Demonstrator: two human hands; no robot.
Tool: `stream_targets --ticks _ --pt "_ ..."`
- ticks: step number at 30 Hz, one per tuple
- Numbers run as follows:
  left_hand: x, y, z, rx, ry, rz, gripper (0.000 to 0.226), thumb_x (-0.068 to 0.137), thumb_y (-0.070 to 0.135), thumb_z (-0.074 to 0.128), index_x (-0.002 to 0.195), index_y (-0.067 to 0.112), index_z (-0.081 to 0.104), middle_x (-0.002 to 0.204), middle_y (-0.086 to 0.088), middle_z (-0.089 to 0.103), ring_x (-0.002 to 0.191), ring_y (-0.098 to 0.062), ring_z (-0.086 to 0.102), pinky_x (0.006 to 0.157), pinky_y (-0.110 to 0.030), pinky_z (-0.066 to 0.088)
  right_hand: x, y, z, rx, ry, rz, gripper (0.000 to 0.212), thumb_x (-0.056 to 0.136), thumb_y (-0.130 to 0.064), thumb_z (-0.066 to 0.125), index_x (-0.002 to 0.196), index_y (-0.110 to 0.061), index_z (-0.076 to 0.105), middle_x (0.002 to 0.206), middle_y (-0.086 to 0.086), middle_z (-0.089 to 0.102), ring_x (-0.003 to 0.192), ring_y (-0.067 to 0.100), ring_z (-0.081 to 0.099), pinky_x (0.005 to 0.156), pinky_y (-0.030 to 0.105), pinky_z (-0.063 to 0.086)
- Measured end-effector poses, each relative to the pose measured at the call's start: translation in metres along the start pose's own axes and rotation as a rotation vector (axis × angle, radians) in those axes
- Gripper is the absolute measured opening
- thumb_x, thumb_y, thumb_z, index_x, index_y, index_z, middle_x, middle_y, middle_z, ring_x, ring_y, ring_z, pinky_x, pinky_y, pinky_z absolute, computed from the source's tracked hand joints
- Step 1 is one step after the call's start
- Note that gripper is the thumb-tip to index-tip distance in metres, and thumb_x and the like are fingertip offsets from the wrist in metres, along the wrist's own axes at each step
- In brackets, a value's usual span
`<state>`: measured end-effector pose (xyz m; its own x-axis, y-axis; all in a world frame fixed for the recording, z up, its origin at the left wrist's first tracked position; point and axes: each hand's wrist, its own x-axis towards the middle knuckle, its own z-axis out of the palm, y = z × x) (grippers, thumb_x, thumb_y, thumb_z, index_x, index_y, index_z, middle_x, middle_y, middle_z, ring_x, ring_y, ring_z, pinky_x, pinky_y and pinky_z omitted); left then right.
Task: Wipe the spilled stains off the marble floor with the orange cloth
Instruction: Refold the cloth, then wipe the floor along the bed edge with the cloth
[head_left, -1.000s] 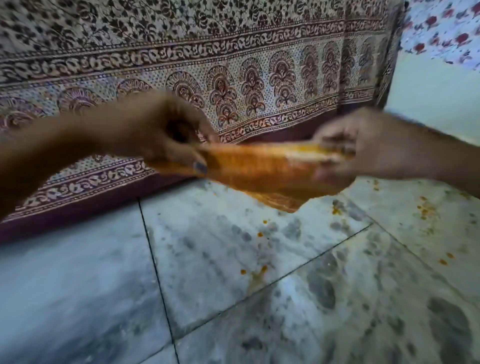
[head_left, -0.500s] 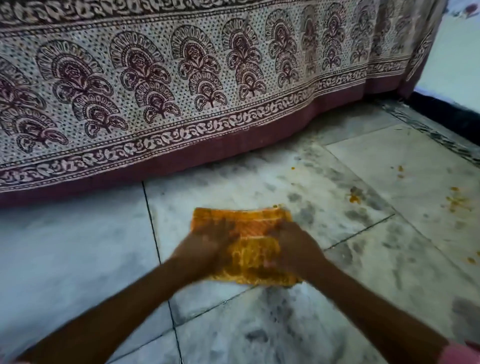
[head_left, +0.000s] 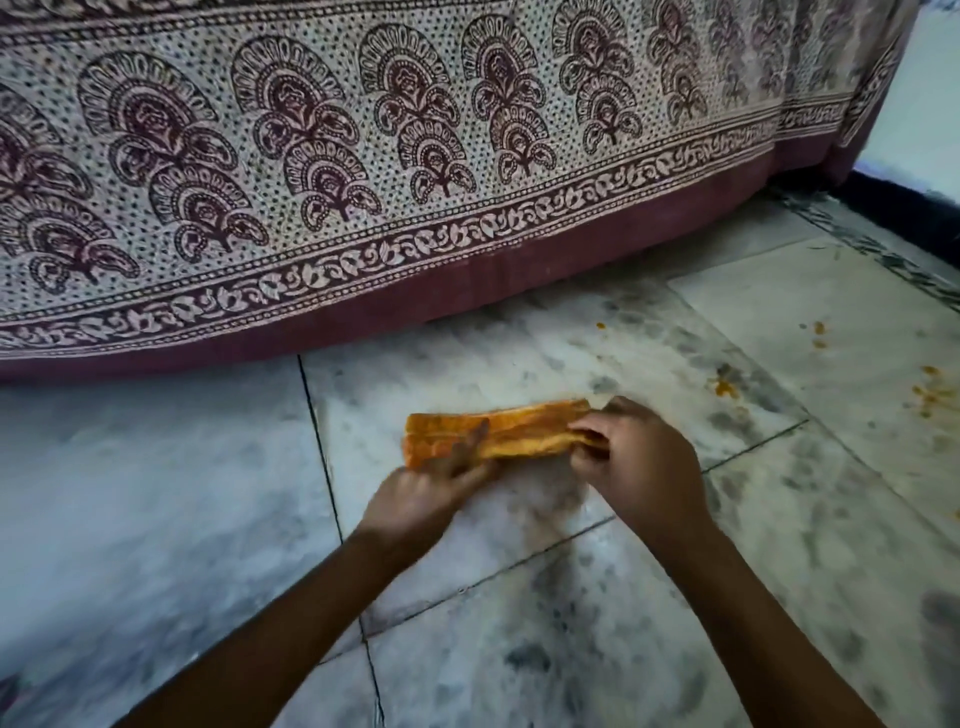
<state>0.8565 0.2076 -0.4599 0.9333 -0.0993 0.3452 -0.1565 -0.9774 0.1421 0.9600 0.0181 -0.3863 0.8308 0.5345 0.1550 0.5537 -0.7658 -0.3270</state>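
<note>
On the near floor (head_left: 156, 493), left hand (head_left: 426, 493) blurred over the left end of the folded orange cloth (head_left: 519, 434); grip impossible to tell. Right hand (head_left: 639, 457) curled round the right end. Dragged bunched like this, might smear instead of lifting. Far right, well apart, stains (head_left: 930, 395) partly cut off.

Block-printed bedsheet (head_left: 415, 156) hangs across top, maroon hem (head_left: 467, 291) lowest; black skirting (head_left: 904, 213) far right.

Both hands, left hand (head_left: 423, 493) and right hand (head_left: 641, 457), hold folded orange cloth (head_left: 519, 434) on marble floor (head_left: 519, 364).
</note>
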Motion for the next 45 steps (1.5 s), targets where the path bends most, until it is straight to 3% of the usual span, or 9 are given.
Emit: stream_targets --ticks 5,8,12,18,21,25,30,34,45 --pt "0.03 0.029 -0.029 -0.649 0.114 -0.437 0.027 0.088 0.036 0.041 0.099 0.017 0.056 0.068 -0.003 0.062 0.052 -0.014 0.054 0.051 -0.03 0.041 -0.04 -0.043 0.017 0.448 -0.198 0.002 0.019 0.077 -0.036 0.06 0.076 -0.017 0.063 0.07 -0.002 0.061 0.063 0.016 0.058 0.059 0.035 0.049" --pt "0.035 0.028 -0.039 -0.669 0.05 -0.458 0.042 0.078 0.054 0.048 0.103 0.021 0.054 0.084 0.0 0.065 0.068 -0.017 0.063 0.061 -0.036 0.05 -0.024 -0.035 0.008 0.621 -0.214 0.075 0.018 0.072 -0.031 0.078 0.079 -0.024 0.063 0.071 -0.01 0.063 0.065 0.006 0.059 0.062 0.025 0.049" --pt "0.049 0.019 -0.079 -0.65 -0.176 -0.15 0.022 0.08 0.032 0.052 0.102 0.033 0.054 0.095 0.009 0.063 0.086 -0.014 0.061 0.075 -0.037 0.052 0.004 -0.007 -0.021 0.612 -0.33 0.005 0.076 0.062 -0.023 0.085 0.128 -0.027 0.047 0.117 -0.012 0.058 0.111 0.002 0.052 0.087 0.011 0.04" --pt "0.058 0.006 -0.129 -0.83 0.02 -0.003 0.026 0.076 0.041 0.067 0.091 0.021 0.059 0.098 0.004 0.066 0.088 -0.007 0.066 0.075 -0.021 0.053 0.005 -0.027 -0.045 0.44 0.04 -0.224 0.023 0.069 -0.023 0.078 0.09 -0.021 0.067 0.084 -0.006 0.066 0.077 0.014 0.062 0.069 0.041 0.053" --pt "0.038 0.001 -0.122 -1.259 0.173 -0.153 0.039 0.079 0.054 0.062 0.08 0.015 0.056 0.093 -0.005 0.072 0.092 -0.02 0.069 0.078 -0.026 0.053 -0.007 -0.027 -0.057 0.175 -0.241 -0.268 0.035 0.067 -0.039 0.08 0.098 -0.026 0.067 0.093 -0.013 0.064 0.081 0.006 0.06 0.073 0.031 0.053" --pt "0.003 -0.01 -0.049 -0.604 0.191 -0.522 0.036 0.089 0.055 0.044 0.093 0.029 0.069 0.098 0.015 0.071 0.093 -0.007 0.066 0.073 -0.028 0.053 -0.021 -0.011 -0.016 0.182 -0.539 -0.079 0.054 0.074 -0.055 0.068 0.12 -0.028 0.06 0.119 -0.008 0.063 0.105 0.003 0.057 0.088 0.021 0.046" --pt "-0.036 -0.005 0.04 -0.175 -0.186 -0.555 0.059 0.09 0.036 0.029 0.127 -0.003 0.051 0.136 -0.023 0.046 0.123 -0.044 0.046 0.098 -0.053 0.037 -0.042 -0.038 0.109 -0.086 -0.556 0.361 0.082 0.086 -0.071 0.016 0.15 -0.021 0.006 0.155 0.022 0.001 0.14 0.046 0.003 0.107 0.067 0.006" --pt "-0.03 0.0 0.064 -0.066 -0.19 -0.594 0.061 0.09 0.033 0.023 0.129 -0.007 0.047 0.14 -0.027 0.039 0.128 -0.045 0.038 0.101 -0.056 0.03 -0.085 -0.024 0.127 -0.187 -0.361 0.093 0.067 0.083 -0.064 0.027 0.137 -0.027 0.04 0.139 0.015 0.048 0.126 0.044 0.038 0.095 0.068 0.026" --pt "-0.024 0.001 0.087 -0.073 -0.112 -0.633 0.057 0.092 0.029 0.025 0.134 -0.004 0.042 0.147 -0.02 0.03 0.138 -0.028 0.021 0.113 -0.033 0.006 0.034 0.014 0.136 -0.22 -0.113 0.167 0.056 0.078 -0.052 0.044 0.131 -0.034 0.048 0.143 0.011 0.039 0.111 0.04 0.042 0.095 0.05 0.035"
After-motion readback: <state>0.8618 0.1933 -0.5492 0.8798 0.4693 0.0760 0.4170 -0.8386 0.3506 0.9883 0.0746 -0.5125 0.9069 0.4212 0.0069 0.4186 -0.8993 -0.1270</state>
